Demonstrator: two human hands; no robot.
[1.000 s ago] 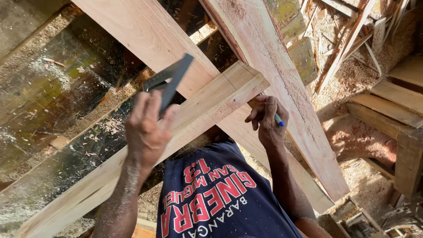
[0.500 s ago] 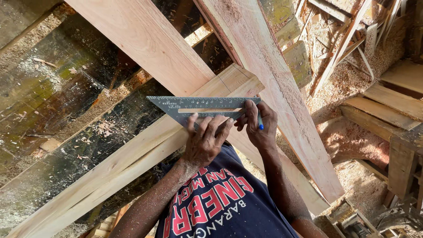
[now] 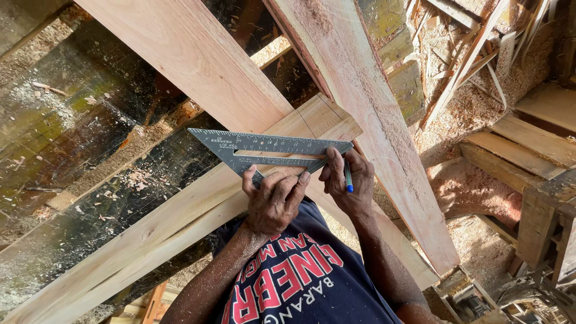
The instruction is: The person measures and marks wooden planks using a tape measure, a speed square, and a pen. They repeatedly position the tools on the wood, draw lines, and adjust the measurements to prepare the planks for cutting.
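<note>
A grey metal triangular square (image 3: 270,147) lies flat on a pale wooden plank (image 3: 150,234) that runs diagonally from lower left to upper right. My left hand (image 3: 273,201) presses down on the square's lower edge with its fingers spread over it. My right hand (image 3: 351,186) holds a blue pen (image 3: 347,177) at the square's right end, the tip hidden against the square. A dark blue shirt with red lettering (image 3: 300,276) fills the bottom of the view.
Two wider reddish planks (image 3: 198,60) (image 3: 372,114) cross over the pale one, close to my hands. Dark, sawdust-strewn boards (image 3: 72,126) lie to the left. Stacked timber and wood shavings (image 3: 528,138) are on the right.
My left hand, which held the square raised on edge, has laid it flat on the pale plank and presses it there. My right hand with the pen has moved to its right end.
</note>
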